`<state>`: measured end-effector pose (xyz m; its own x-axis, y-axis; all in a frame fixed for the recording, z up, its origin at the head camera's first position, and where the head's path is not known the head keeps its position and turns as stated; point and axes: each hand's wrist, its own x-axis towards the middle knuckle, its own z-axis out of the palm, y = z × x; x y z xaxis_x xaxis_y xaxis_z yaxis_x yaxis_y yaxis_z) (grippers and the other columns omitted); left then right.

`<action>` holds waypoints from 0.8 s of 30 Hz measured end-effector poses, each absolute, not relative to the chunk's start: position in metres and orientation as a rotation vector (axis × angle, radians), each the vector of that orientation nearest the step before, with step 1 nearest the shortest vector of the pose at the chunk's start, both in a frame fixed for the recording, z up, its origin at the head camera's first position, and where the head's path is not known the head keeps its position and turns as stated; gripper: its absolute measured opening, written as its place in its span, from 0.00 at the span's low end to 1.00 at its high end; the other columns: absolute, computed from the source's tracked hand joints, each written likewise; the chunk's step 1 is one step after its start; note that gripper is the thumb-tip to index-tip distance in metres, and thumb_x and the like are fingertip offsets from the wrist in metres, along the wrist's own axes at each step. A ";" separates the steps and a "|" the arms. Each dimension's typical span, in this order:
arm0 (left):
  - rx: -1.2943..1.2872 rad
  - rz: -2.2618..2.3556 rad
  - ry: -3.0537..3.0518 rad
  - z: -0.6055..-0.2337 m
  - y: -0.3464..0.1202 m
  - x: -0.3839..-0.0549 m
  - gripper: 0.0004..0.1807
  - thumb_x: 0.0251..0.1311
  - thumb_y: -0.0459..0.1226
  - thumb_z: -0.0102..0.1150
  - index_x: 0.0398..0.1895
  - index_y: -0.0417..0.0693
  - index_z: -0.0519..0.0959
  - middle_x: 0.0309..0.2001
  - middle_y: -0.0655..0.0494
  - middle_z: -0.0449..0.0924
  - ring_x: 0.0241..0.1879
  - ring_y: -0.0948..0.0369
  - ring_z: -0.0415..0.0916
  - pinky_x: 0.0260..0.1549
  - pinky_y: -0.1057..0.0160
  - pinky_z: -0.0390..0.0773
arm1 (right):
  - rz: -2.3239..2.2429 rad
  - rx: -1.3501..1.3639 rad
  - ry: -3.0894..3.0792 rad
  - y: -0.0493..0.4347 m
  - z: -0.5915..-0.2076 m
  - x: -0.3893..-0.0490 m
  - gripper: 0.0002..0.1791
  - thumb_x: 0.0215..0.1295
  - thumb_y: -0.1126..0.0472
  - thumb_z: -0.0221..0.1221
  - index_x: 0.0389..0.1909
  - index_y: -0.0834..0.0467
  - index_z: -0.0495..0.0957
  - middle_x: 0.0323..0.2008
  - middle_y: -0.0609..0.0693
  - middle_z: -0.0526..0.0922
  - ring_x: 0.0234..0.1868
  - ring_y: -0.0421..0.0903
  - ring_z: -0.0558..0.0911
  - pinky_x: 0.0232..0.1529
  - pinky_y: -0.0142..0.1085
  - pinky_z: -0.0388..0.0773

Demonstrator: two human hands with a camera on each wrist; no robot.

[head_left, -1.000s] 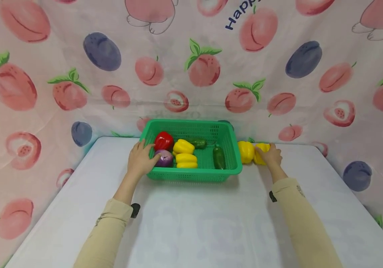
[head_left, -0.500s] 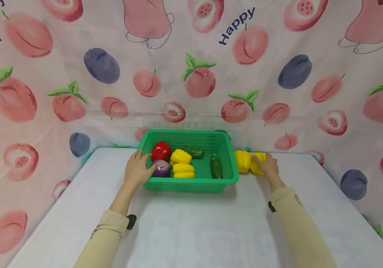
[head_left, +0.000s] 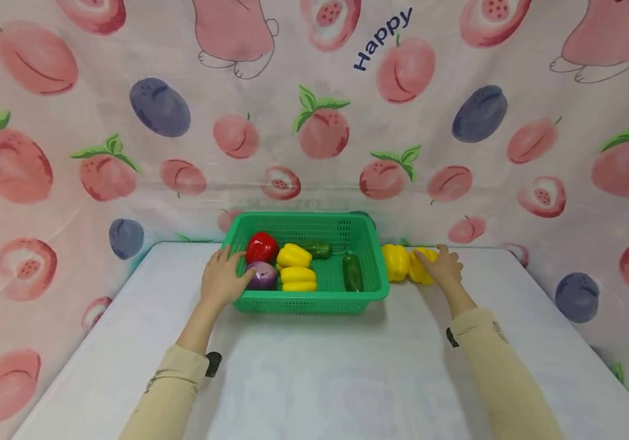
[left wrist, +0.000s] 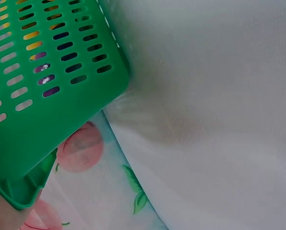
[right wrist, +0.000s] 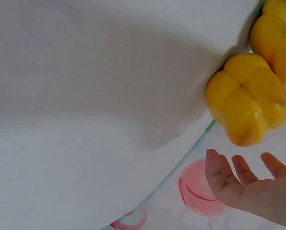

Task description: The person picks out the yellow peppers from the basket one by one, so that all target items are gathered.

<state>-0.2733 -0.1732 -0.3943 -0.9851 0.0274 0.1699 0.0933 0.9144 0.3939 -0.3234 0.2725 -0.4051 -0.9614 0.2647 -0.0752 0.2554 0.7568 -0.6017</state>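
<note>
My left hand [head_left: 222, 278] rests over the left rim of a green perforated basket [head_left: 303, 304], fingers spread and thumb reaching inside. Beside the thumb lies a round, glossy purple vegetable [head_left: 262, 276]. A red bell pepper [head_left: 262, 247] sits behind it. In the left wrist view the basket wall [left wrist: 61, 115] hides most of that hand. My right hand [head_left: 446, 269] is at the outer yellow bell pepper [head_left: 420, 269], fingers apart. The right wrist view has a gap between the fingers [right wrist: 223, 175] and that yellow bell pepper [right wrist: 248, 99]. Another yellow bell pepper [head_left: 395, 263] stands between it and the basket.
Inside the basket are two yellow bell peppers, one behind [head_left: 294, 255] and one in front [head_left: 298, 276], and two dark green cucumber-like vegetables, at the back [head_left: 317, 250] and right [head_left: 352, 273]. A fruit-print cloth [head_left: 314, 122] rises behind the white table [head_left: 314, 366].
The head view tilted up and shifted slightly, so the scene sits lower than one second ago. Both hands keep nearly the same places, at the basket rim and the outer yellow bell pepper.
</note>
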 end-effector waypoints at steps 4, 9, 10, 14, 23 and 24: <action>-0.107 -0.621 -2.906 -0.395 -0.173 -0.273 0.34 0.63 0.51 0.47 0.67 0.41 0.62 0.70 0.28 0.48 0.69 0.35 0.46 0.68 0.37 0.48 | 0.998 -0.442 -2.893 0.272 -0.404 -0.320 0.43 0.64 0.40 0.52 0.68 0.66 0.52 0.62 0.77 0.55 0.61 0.74 0.58 0.58 0.66 0.61; -0.101 -0.633 -2.908 -0.394 -0.174 -0.273 0.36 0.62 0.51 0.48 0.69 0.40 0.60 0.71 0.29 0.47 0.70 0.36 0.45 0.68 0.37 0.47 | 1.010 -0.414 -2.835 0.267 -0.405 -0.314 0.41 0.63 0.42 0.54 0.66 0.66 0.56 0.60 0.76 0.59 0.59 0.73 0.60 0.55 0.66 0.63; -0.099 -0.630 -2.910 -0.395 -0.175 -0.274 0.35 0.63 0.51 0.48 0.69 0.40 0.60 0.71 0.29 0.47 0.70 0.36 0.45 0.68 0.37 0.47 | 1.006 -0.408 -2.824 0.266 -0.406 -0.312 0.40 0.63 0.42 0.54 0.66 0.66 0.57 0.60 0.75 0.60 0.59 0.73 0.61 0.55 0.66 0.64; -0.101 -0.627 -2.914 -0.394 -0.176 -0.275 0.35 0.63 0.51 0.47 0.69 0.41 0.59 0.71 0.29 0.47 0.70 0.36 0.44 0.68 0.37 0.47 | 0.993 -0.370 -2.777 0.263 -0.407 -0.309 0.38 0.64 0.44 0.54 0.66 0.66 0.58 0.59 0.75 0.61 0.57 0.72 0.63 0.54 0.64 0.66; -0.106 -0.645 -2.930 -0.393 -0.176 -0.275 0.35 0.63 0.51 0.47 0.69 0.41 0.59 0.71 0.29 0.47 0.70 0.36 0.44 0.69 0.37 0.45 | 1.077 -0.311 -2.712 0.255 -0.402 -0.300 0.34 0.66 0.53 0.54 0.66 0.69 0.56 0.61 0.76 0.59 0.57 0.72 0.64 0.60 0.61 0.64; -0.107 -0.646 -2.934 -0.393 -0.175 -0.274 0.35 0.63 0.51 0.47 0.69 0.41 0.59 0.71 0.29 0.47 0.71 0.36 0.43 0.69 0.38 0.45 | 1.094 -0.303 -2.703 0.253 -0.401 -0.298 0.34 0.66 0.54 0.54 0.66 0.69 0.56 0.61 0.75 0.59 0.58 0.72 0.63 0.60 0.61 0.64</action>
<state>-0.2743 -0.1753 -0.3935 -0.9883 0.0401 0.1474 0.0983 0.9055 0.4129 -0.2978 0.2527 -0.4014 -0.9569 0.2662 0.1160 0.1106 0.7034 -0.7022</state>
